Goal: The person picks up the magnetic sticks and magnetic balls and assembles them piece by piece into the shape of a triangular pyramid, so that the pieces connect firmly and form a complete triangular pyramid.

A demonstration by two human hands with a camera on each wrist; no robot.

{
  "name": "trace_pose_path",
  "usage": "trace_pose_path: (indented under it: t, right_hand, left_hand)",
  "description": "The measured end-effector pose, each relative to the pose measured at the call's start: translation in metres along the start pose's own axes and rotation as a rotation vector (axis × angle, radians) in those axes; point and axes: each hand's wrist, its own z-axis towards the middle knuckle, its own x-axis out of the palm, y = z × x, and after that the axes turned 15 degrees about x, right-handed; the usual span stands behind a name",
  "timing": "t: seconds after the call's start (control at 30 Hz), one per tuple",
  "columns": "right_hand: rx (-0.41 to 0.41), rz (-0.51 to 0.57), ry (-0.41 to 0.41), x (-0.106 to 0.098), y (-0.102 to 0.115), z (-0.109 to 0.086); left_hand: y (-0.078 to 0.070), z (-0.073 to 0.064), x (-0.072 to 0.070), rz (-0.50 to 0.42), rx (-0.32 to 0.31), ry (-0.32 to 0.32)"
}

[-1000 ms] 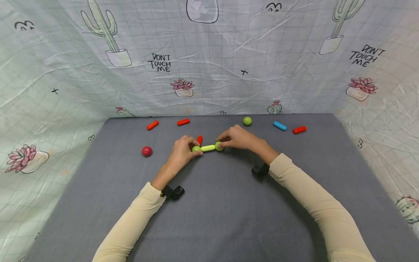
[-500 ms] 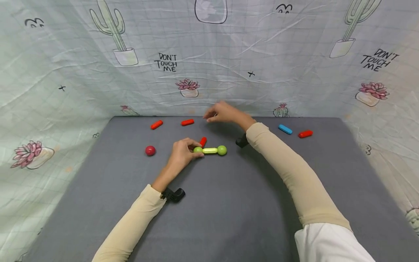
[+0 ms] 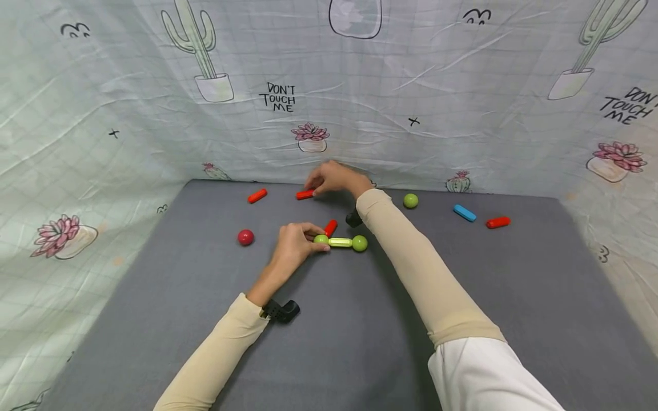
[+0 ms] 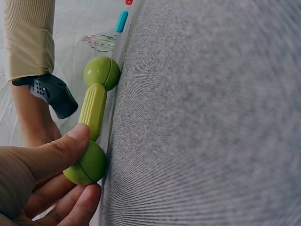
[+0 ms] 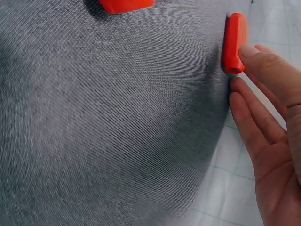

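My left hand (image 3: 295, 245) pinches the near green ball (image 4: 91, 162) of a dumbbell-shaped piece between thumb and fingers. A ribbed yellow-green stick (image 3: 340, 242) joins that ball to a second green ball (image 3: 360, 243). Toward the back edge, my right hand (image 3: 334, 177) pinches the end of a red stick (image 3: 305, 194). In the right wrist view its thumb lies over that red stick (image 5: 235, 35), with the index finger partly hidden behind. Another red stick (image 3: 331, 227) lies just behind the yellow-green one, close to my left fingertips.
A dark red ball (image 3: 245, 237) sits to the left, with a red stick (image 3: 257, 196) behind it. At the back right are a green ball (image 3: 410, 201), a blue stick (image 3: 465, 213) and one more red stick (image 3: 498, 222). A printed cloth rises behind the grey table (image 3: 360, 331).
My right hand has let go of the dumbbell's right ball and moved back and left to the red stick. My left hand keeps its pinch. The view has turned slightly left.
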Motion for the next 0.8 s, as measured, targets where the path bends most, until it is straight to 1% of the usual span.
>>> trace_pose_path:
  t: [0.1, 0.33, 0.4, 0.5, 0.67, 0.8]
  right_hand:
    - [0.012, 0.005, -0.022, 0.001, -0.002, -0.002]
    - [0.022, 0.038, -0.082, 0.004, -0.009, -0.006]
    - [0.015, 0.029, -0.089, 0.005, -0.011, -0.008]
    - [-0.006, -0.014, -0.103, 0.005, -0.015, -0.012]
    - [-0.031, -0.07, -0.121, 0.0, -0.023, -0.026]
    - [-0.034, -0.067, -0.128, -0.005, -0.029, -0.043]
  left_hand:
    - [-0.003, 0.002, 0.001, -0.01, -0.006, 0.0]
    - [-0.008, 0.005, 0.003, 0.013, -0.002, 0.012]
    - [-0.008, 0.005, 0.005, 0.011, -0.011, 0.017]
    - [-0.008, 0.005, 0.006, 0.009, -0.023, 0.023]
    - [-0.005, 0.005, 0.007, 0.034, -0.028, 0.027]
    - [-0.003, 0.005, 0.005, 0.047, -0.032, 0.029]
